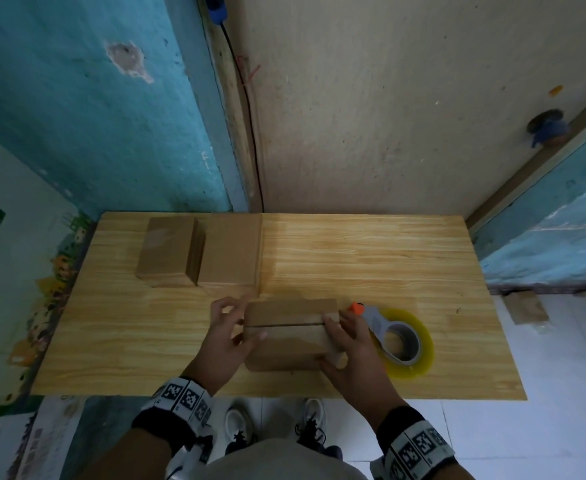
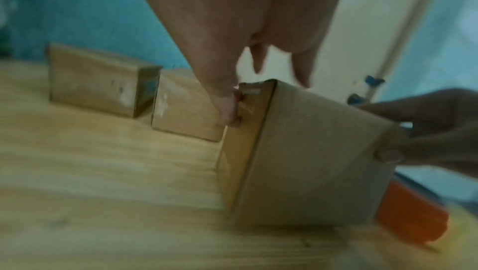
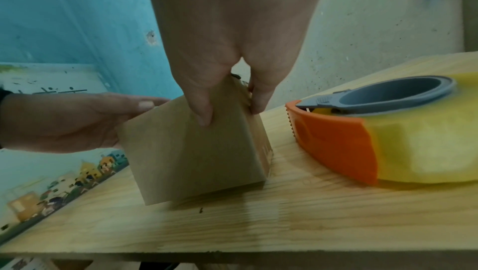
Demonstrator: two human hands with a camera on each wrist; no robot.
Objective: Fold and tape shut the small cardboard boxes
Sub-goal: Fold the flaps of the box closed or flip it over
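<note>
Small cardboard box (image 1: 289, 336) standing on the near middle of the desk (image 1: 353, 258), flaps folded down, an untaped seam running left to right across the top. Left hand (image 1: 227, 336) at the box's left end, thumb against the end panel, fingers spread and only loosely bent; grip open, steadying rather than clasping. Right hand (image 1: 348, 344) wrapped over the right end, thumb on the near face and fingers on the end panel; grip closed on the box. In the wrist views the box looks tipped, one bottom edge on the wood; hard to be sure through the blur.

Tape dispenser (image 1: 393, 336) just right of the box, touching or nearly touching the right hand, orange cutter pointing toward the box, yellowish roll lying flat. Two more boxes (image 1: 199, 251) side by side at the far left of the desk, apparently closed, a pale patch on the left one perhaps tape.

Likely step: squaring the flaps ahead of taping. Best done by setting the box flat, pressing both flaps level so the seam closes, holding with the left, then freeing the right for the dispenser. Worth starting the tape on an end panel and running along the seam.
</note>
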